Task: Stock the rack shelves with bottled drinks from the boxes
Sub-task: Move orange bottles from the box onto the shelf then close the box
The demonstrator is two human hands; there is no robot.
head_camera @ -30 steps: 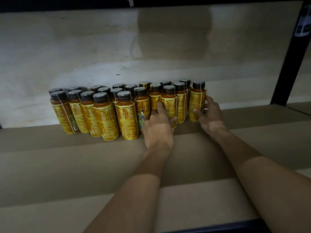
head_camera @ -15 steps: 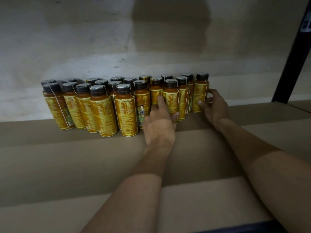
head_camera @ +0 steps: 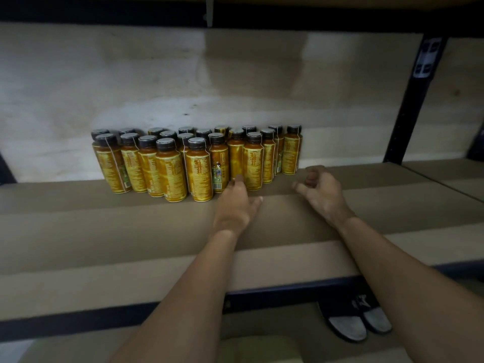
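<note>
Several amber bottled drinks (head_camera: 172, 169) with dark caps and gold labels stand in rows at the back of the rack shelf (head_camera: 104, 231), against the pale wall. My left hand (head_camera: 234, 205) lies low on the shelf just in front of the middle bottles, fingers extended, one fingertip near a bottle's base. My right hand (head_camera: 320, 191) hovers over the shelf a little short of the rightmost bottle (head_camera: 292, 150), fingers loosely curled, holding nothing.
A dark upright post (head_camera: 413, 100) frames the shelf on the right, and a dark beam (head_camera: 235, 11) of the shelf above runs overhead. The shelf's dark front rail (head_camera: 78, 318) crosses the foreground. A pair of sandals (head_camera: 358, 320) lies on the floor below.
Both hands have drawn back from the bottles: the right hand let go of the rightmost bottle, the left hand slid back off the middle one. The view pulled back and down.
</note>
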